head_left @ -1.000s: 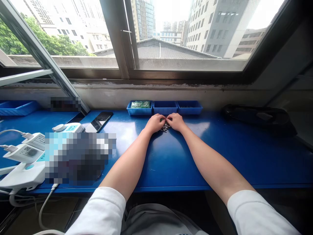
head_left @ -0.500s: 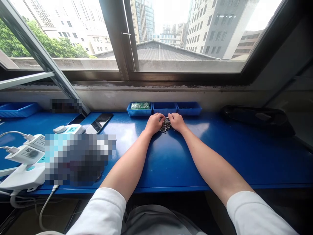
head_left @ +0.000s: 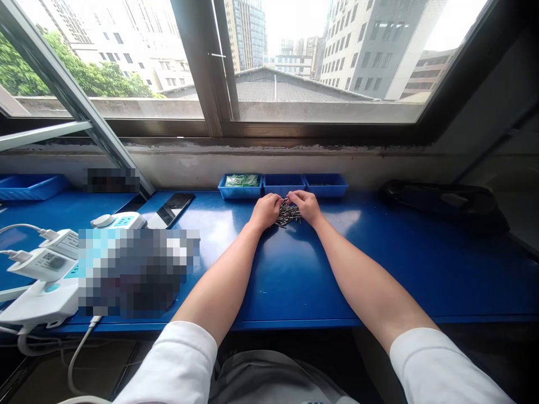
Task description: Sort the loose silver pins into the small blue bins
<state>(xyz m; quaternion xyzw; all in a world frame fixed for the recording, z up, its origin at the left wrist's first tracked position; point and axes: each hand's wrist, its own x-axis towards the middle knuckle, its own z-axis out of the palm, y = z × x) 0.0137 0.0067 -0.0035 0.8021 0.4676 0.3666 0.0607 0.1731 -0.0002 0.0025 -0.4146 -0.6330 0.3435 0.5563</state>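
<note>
Closest to me are the white sleeves [head_left: 168, 365] and a grey garment [head_left: 269, 387] with faint lettering that I can't read. Past the blue desk's [head_left: 295, 292] front edge, a white cable [head_left: 78, 359] hangs at left, near the power strip [head_left: 42, 306]. Two adapters [head_left: 40, 265] are plugged in there: the nearer has a square printed code, the other a label of lines too small for me to read. A pixelated patch [head_left: 135, 269] covers whatever is beside them.

Farther in, my left hand [head_left: 266, 212] and right hand [head_left: 307, 207] are near each other, fingers bent, over the pile [head_left: 288, 214] of small dark and silvery pieces on the desk. Their fingertips nearly meet at its far side; I can't tell what, if anything, they pinch. The phone [head_left: 177, 207] lies off to the left, the black case [head_left: 442, 205] well to the right.

Just beyond the hands, three blue bins stand side by side. The left bin [head_left: 240, 193] has green items in clear wrapping; the middle bin's [head_left: 284, 192] inside is hard to see; the right bin [head_left: 328, 192] has small dark bits. A blue tray [head_left: 42, 192] sits far left. Behind is the window [head_left: 311, 112], with buildings outside.
</note>
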